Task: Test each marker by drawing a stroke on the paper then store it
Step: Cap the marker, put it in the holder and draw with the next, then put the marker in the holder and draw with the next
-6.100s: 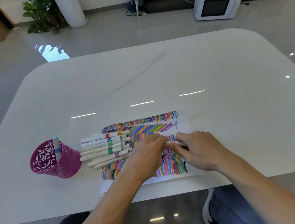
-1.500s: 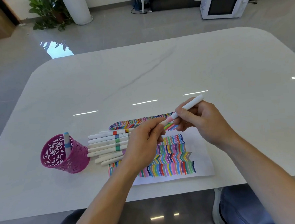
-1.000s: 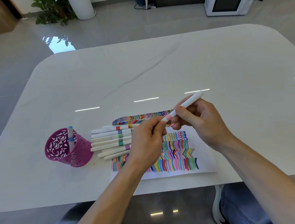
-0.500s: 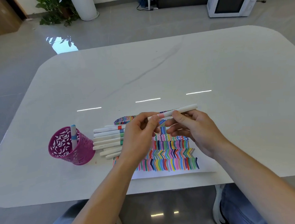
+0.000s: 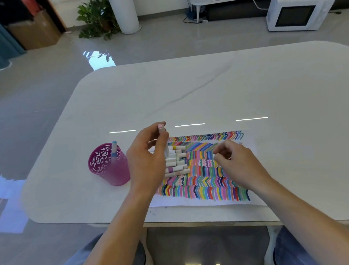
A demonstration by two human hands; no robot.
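Observation:
My left hand (image 5: pixel 148 155) holds a white marker with a pink end (image 5: pixel 161 131) nearly upright, just right of the magenta cut-out pen cup (image 5: pixel 109 167). A blue-banded marker (image 5: pixel 114 149) stands in the cup. Several white markers (image 5: pixel 175 162) lie in a row on the left part of the paper (image 5: pixel 206 171), which is covered with coloured strokes. My right hand (image 5: pixel 235 160) hovers low over the paper's right half, fingers curled loosely, nothing visibly in it.
The white marble table (image 5: pixel 208 91) stretches far beyond the paper. On the floor behind stand a white microwave (image 5: pixel 298 9), a potted plant (image 5: pixel 98 18) and a cardboard box (image 5: pixel 34 30). My knees and shoes show below the table's near edge.
The marker has passed from both hands into my left hand alone and turned upright, moving left toward the cup. My right hand let go and dropped over the paper.

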